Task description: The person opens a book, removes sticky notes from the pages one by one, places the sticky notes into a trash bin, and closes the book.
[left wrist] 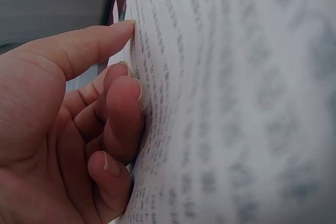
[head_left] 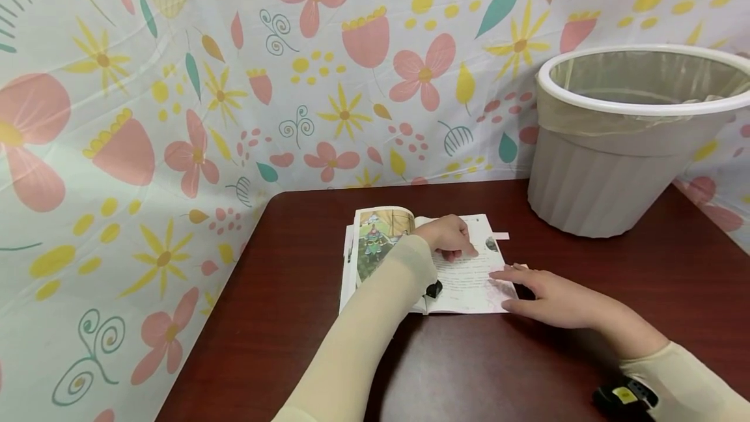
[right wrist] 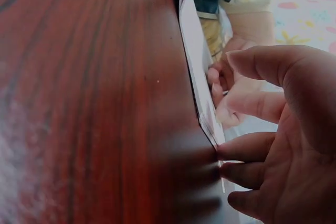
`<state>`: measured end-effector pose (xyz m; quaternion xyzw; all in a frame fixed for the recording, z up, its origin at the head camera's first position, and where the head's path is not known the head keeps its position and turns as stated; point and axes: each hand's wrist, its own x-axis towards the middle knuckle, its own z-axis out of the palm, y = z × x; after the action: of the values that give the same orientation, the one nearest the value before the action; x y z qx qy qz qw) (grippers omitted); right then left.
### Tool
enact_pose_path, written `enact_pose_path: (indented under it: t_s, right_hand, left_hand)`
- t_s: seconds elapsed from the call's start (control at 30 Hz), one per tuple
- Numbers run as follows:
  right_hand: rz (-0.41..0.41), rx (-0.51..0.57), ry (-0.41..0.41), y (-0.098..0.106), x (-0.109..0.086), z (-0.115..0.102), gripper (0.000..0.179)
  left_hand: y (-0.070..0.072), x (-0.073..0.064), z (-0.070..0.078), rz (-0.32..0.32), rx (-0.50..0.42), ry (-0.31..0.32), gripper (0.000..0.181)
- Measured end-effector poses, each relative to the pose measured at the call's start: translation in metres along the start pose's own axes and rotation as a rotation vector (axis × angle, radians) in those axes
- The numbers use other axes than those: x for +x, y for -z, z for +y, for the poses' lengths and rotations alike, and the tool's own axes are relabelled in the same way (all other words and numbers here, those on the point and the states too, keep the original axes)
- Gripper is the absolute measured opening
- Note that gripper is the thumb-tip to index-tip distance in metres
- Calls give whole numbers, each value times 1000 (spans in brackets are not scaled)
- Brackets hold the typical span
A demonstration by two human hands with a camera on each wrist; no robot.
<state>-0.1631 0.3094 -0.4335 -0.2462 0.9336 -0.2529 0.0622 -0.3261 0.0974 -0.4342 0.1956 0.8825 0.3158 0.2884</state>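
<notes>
An open book (head_left: 465, 292) lies on the dark red table, a colourful picture (head_left: 375, 246) on its curved left page and printed text on the right one. Reaching across the fold, my left hand (head_left: 450, 237) points at the text with one finger extended and the others curled loosely. The left wrist view has its fingertips right at the printed page (left wrist: 199, 103), holding nothing. My right hand (head_left: 553, 297) rests at the book's lower right edge, fingers spread over the margin. Up close in the right wrist view, its fingertips meet the page edge (right wrist: 195, 61).
A grey bin (head_left: 592, 174) with a clear liner and white rim stands on the table at the back right. From the book's right side sticks a small white tab (head_left: 501, 236). Flower-patterned cloth (head_left: 234, 83) hangs behind and to the left of the table (head_left: 281, 337).
</notes>
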Motion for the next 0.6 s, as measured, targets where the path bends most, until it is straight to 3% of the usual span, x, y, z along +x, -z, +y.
enact_pose_path:
  t_s: [0.17,0.6]
  right_hand:
    - [12,51,-49,-1,0,1,53]
    - [75,113,-7,1,2,2,44]
  left_hand:
    - [-2,1,-1,0,-6,9,32]
    - [0,2,0,-4,9,18,31]
